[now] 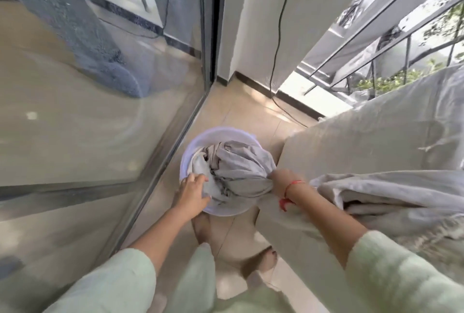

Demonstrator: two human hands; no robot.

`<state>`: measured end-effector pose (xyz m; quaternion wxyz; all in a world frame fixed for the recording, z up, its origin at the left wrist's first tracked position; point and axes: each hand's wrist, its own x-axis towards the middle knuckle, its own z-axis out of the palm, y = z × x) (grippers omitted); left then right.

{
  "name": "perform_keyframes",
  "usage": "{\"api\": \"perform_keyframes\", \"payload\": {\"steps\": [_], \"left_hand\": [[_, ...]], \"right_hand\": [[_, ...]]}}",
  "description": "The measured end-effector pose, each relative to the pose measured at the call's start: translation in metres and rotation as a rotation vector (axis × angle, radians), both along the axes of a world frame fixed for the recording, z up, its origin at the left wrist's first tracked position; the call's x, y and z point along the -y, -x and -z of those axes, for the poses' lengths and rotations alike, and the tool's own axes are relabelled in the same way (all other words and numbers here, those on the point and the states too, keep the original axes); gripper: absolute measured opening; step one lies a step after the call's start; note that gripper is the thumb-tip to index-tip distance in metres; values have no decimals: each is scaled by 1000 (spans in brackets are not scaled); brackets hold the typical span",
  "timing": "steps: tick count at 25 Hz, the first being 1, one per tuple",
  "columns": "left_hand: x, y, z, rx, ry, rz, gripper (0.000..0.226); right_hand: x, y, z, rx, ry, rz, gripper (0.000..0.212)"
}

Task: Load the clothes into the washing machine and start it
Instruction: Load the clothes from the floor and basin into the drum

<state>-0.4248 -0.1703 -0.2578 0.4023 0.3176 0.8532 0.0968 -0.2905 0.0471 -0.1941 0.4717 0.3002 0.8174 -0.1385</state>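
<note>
A round white basin (200, 136) stands on the tiled floor, filled with grey clothes (236, 169). My left hand (192, 193) grips the pale cloth at the basin's near left side. My right hand (281, 180), with a red thread at the wrist, pinches a bunched end of the grey cloth at the basin's right edge. The washing machine (364, 151), under a clear plastic cover, stands to the right of the basin. More grey cloth (391, 194) lies draped on top of it.
A glass sliding door (100, 111) runs along the left. A black power cord (276, 56) hangs down the white wall behind the basin. Balcony railing (376, 43) and greenery are at the right. My bare feet (261, 260) stand on the tiles below the basin.
</note>
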Motion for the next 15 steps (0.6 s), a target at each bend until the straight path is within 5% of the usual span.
{"api": "perform_keyframes", "payload": {"steps": [5, 10, 15], "left_hand": [[-18, 19, 4, 7, 58, 43, 66], [-27, 18, 29, 85, 92, 187, 106], [-49, -5, 65, 95, 8, 260, 122]], "right_hand": [[-9, 1, -95, -195, -67, 3, 24], [-6, -12, -86, -144, -24, 160, 17], [-48, -9, -73, -38, 81, 240, 27]]}}
